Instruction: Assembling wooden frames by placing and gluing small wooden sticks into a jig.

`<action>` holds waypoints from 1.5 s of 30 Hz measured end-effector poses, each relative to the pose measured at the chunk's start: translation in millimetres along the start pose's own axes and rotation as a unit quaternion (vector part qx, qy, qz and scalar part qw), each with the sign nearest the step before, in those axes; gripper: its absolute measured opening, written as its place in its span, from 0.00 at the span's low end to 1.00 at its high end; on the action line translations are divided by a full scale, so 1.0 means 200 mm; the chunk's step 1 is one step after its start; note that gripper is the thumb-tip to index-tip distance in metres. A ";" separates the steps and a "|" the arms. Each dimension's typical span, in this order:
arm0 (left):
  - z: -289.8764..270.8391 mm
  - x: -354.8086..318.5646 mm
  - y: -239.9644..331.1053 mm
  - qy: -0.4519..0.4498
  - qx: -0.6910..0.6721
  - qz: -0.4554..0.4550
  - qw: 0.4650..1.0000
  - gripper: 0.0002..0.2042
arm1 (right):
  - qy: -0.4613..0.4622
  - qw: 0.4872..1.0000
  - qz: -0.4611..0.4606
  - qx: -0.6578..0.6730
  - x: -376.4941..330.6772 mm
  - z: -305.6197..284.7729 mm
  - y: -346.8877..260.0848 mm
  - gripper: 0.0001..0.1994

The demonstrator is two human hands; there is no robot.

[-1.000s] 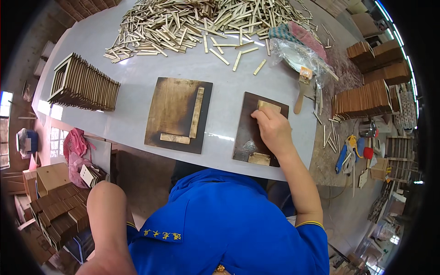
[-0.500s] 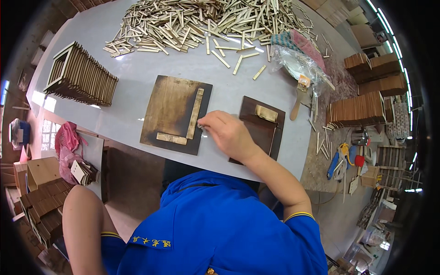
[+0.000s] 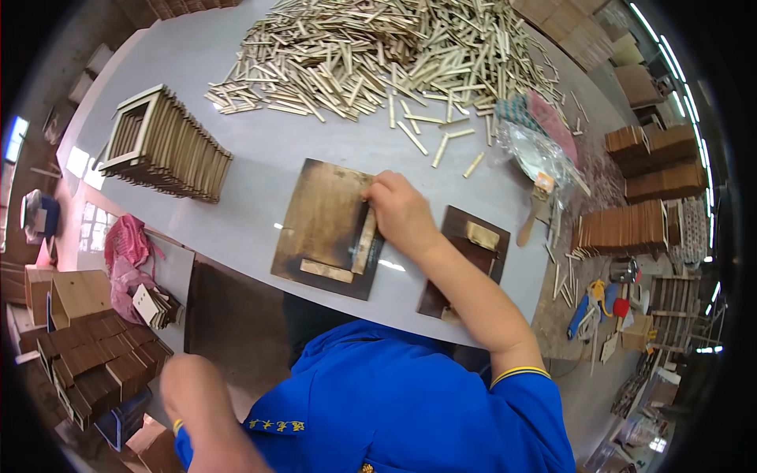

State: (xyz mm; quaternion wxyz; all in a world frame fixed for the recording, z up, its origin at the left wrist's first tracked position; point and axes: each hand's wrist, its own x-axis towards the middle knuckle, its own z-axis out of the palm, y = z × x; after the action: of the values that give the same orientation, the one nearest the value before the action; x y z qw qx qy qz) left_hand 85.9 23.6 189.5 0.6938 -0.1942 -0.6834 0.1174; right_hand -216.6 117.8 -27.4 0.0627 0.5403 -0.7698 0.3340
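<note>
My right hand (image 3: 398,211) is over the right edge of a scorched square wooden board (image 3: 319,213), its fingers pinched together. Its fingertips rest at the upper end of an upright wooden strip (image 3: 363,243) and hide that end. What they hold, if anything, I cannot make out. A shorter strip (image 3: 326,270) lies along the board's lower edge, the two forming a corner. Of my left arm only a bent, blurred part shows at the lower left; the left hand is not visible.
A darker board (image 3: 457,272) with a wooden block (image 3: 482,235) lies right of my hand. Loose wooden sticks (image 3: 339,67) are heaped at the back. Stacked wooden frames (image 3: 169,150) stand left. A brush (image 3: 535,213) lies beside a plastic-wrapped bowl (image 3: 527,154).
My right hand has moved from beside the upright strip's lower part up to its top end. My left arm has shifted inward. The whole view has shifted, with the table now lower right.
</note>
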 end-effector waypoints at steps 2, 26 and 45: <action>0.13 -0.18 -0.02 0.090 -0.078 -0.029 0.993 0.22 | 0.004 1.000 -0.003 -0.026 0.05 0.03 0.03 0.07; 0.65 -1.11 -0.07 -0.339 -0.158 -0.558 0.741 0.25 | -0.019 0.996 -0.038 0.076 0.27 0.30 0.01 0.05; 1.35 -1.58 -0.48 -0.473 0.132 -0.569 0.660 0.38 | 0.027 0.945 0.311 -0.101 -0.72 -1.06 0.13 0.10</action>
State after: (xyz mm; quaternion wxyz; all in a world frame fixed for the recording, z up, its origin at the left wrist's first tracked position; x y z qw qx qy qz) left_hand -204.3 -168.3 -56.3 0.2267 0.4081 -0.8740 -0.1348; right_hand -235.8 360.1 57.5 0.0306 0.2556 -0.9274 0.2712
